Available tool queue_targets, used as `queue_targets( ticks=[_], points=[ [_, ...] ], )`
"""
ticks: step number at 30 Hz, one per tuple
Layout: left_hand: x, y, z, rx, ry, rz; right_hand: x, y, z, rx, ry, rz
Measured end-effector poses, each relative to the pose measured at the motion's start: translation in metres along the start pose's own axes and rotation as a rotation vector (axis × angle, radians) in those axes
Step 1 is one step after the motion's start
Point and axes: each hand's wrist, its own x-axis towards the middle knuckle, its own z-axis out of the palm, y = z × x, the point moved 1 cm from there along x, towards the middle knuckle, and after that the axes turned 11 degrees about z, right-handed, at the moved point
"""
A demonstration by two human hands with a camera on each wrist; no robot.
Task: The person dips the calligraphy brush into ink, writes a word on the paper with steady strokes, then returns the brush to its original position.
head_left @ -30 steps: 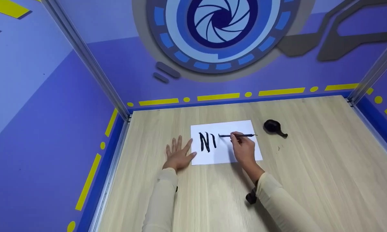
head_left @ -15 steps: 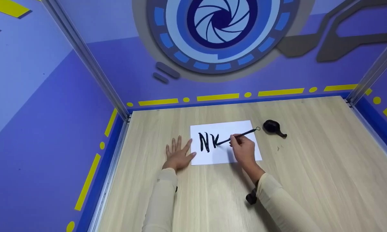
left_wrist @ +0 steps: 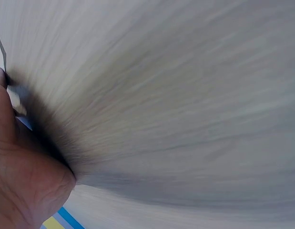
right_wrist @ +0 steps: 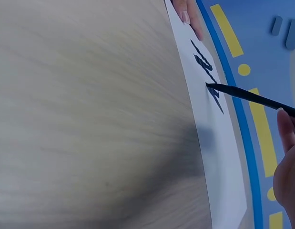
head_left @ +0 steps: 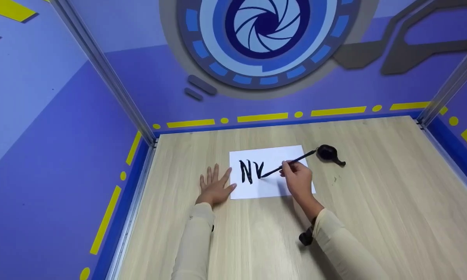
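A sheet of white paper [head_left: 272, 188] lies on the wooden table, bearing bold black strokes [head_left: 247, 172] on its left half. My right hand [head_left: 298, 181] pinches a black ink brush [head_left: 300, 157] partway along its handle. The dark tip sits low beside the second letter, and the right wrist view puts the brush [right_wrist: 252, 97] against the strokes. Fingers spread, my left hand [head_left: 216, 188] rests flat at the paper's left edge, thumb and index finger touching it. Only part of the left palm [left_wrist: 28, 186] shows in the left wrist view.
Right of the paper stands a small black dish with a spout-like handle [head_left: 328, 153]. Small dark specks [head_left: 335, 179] mark the tabletop below it. Blue printed panels with yellow dashes [head_left: 262, 116] wall in the table at the back and both sides.
The brush has tilted and its tip has moved down and slightly left, adding a slanting stroke to the second letter. Lately my right hand shifted a little right. The left hand stays still.
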Motion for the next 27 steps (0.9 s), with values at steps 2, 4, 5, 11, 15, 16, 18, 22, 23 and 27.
queue_targets(
  ticks=[2,4,5,11,15,16,18,22,23,27],
  points=[
    [-0.0007,0.0007,0.0001,-0.005,0.002,0.002,0.0009,0.0002,-0.0023,0.014,0.011,0.012],
    [-0.0017,0.0019,0.0001,-0.012,0.005,0.004,0.0015,0.0007,-0.0044,0.022,0.024,0.017],
    [-0.0022,0.0025,0.0001,-0.016,0.007,0.007,0.0015,0.0010,-0.0052,0.023,0.028,0.019],
    [0.0006,-0.0007,0.0041,-0.010,0.003,-0.004,0.0011,0.0036,-0.0080,-0.001,0.047,0.017],
    [0.0017,-0.0023,0.0048,-0.010,0.005,-0.006,0.0006,0.0022,-0.0081,-0.041,0.066,0.026],
    [0.0016,-0.0023,0.0047,-0.012,0.005,-0.005,0.0008,0.0015,-0.0079,-0.045,0.069,0.031],
    [0.0018,-0.0023,0.0042,-0.015,-0.003,-0.007,0.0014,0.0014,-0.0076,-0.045,0.075,0.029],
    [0.0042,-0.0047,0.0050,-0.010,-0.012,-0.009,0.0029,0.0021,-0.0081,-0.013,0.070,0.015],
    [0.0040,-0.0043,0.0042,-0.012,-0.011,-0.008,0.0028,0.0021,-0.0086,-0.009,0.070,0.009],
    [0.0027,-0.0035,0.0023,-0.031,0.013,0.012,0.0022,0.0011,-0.0102,0.016,0.065,-0.007]
  ],
)
